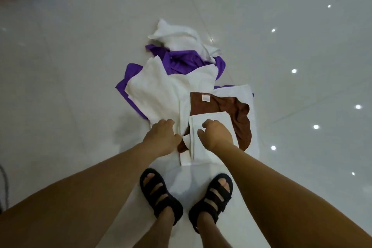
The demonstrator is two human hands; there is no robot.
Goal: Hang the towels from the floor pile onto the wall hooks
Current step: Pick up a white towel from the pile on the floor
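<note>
White, purple and brown cloth towels (177,86) lie heaped on the glossy pale tiled floor (80,70), just ahead of the person's feet. The step in hand is the pick-up. The right hand (216,135) curls fingers and thumb onto the small folded white towel (211,118) lying over the brown towel (239,115). The left hand (162,137) grips a fold of white cloth beside it. Next, I reckon, one piece must be lifted free without dragging the rest, then carried to the hooks, which are out of sight.
</note>
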